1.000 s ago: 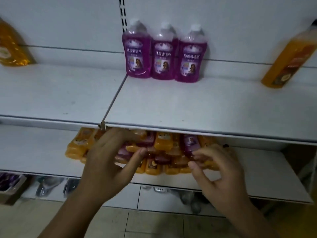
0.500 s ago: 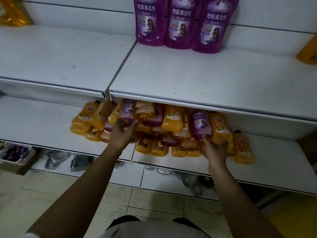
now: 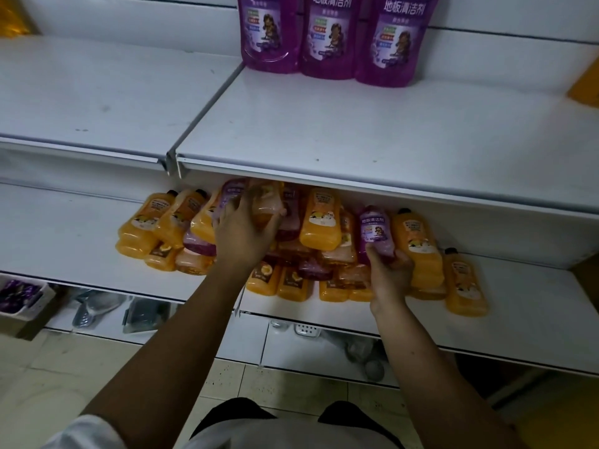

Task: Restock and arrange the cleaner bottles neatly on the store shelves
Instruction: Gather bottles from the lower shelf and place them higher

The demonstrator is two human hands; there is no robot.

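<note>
A person restocking a store aisle reaches both bare arms into a heap of cleaner bottles [image 3: 321,222] lying flat on the lower shelf [image 3: 64,228]. The right hand [image 3: 389,277] has its fingers and thumb wrapped round the base of a purple bottle [image 3: 372,228] at the heap's 3 o'clock side. That bottle's long axis runs from 6 to 12 o'clock, base in the palm and neck pointing away under the lip of the upper shelf [image 3: 324,131]. The left hand [image 3: 244,236] works the heap's 10 o'clock side, fingers and thumb curved round a pale bottle [image 3: 265,202] on top of the pile. How firmly it holds cannot be told.

Three purple bottles [image 3: 334,37] stand upright, touching, at the back of the upper shelf, at about 11 o'clock from the right hand and well apart from it. The right hand looks the readier of the two. Its bottle must likely come out toward 6 o'clock to clear the shelf lip, then turn upright before joining that row. A lone orange bottle [image 3: 466,280] lies just beside the heap at 4 o'clock.
</note>
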